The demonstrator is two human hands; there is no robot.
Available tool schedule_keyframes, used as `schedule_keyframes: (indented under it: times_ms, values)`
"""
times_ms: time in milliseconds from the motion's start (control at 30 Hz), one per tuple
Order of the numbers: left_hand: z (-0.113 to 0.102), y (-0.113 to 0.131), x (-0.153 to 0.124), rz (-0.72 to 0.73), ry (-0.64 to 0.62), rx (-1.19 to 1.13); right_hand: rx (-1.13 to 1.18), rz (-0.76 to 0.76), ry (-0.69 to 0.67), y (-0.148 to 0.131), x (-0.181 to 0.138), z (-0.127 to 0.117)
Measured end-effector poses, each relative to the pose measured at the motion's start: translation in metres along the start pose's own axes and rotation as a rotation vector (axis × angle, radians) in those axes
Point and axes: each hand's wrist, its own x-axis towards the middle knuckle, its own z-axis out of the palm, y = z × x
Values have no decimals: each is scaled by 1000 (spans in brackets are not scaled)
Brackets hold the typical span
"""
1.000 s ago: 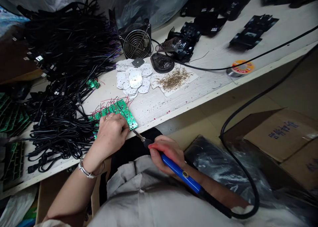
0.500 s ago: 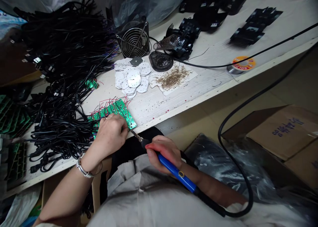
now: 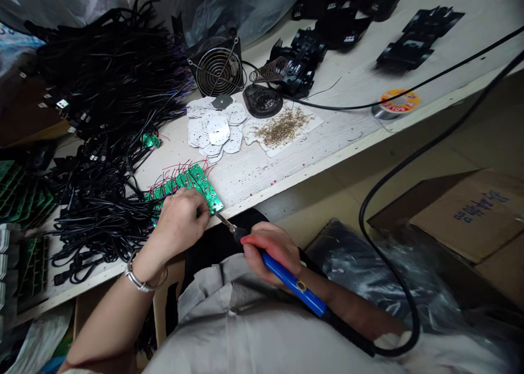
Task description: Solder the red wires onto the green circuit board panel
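green circuit board (image 3: 207, 191) under left hand (image 3: 180, 224), soldering iron (image 3: 286, 275) tip touching.

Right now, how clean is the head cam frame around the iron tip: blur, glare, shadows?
Head view: sharp at the green printed circuit board and the blue-handled soldering iron in the right hand; the left hand covers part of that board; black plastic housings far right on the white wooden bench are smeared; soft light, no hard shadows; mild sheen on the clear plastic bag.
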Motion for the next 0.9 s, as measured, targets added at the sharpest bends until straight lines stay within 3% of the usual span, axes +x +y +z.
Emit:
schedule_keyframes:
  times_ms: [567, 900]
  values:
    - [-1, -5, 0, 28, -5, -72, -42, 96, 50, 4, -2, -10]
    - [0, -14, -9, 89, 14, -143, 74, 170, 71, 19, 0, -4]
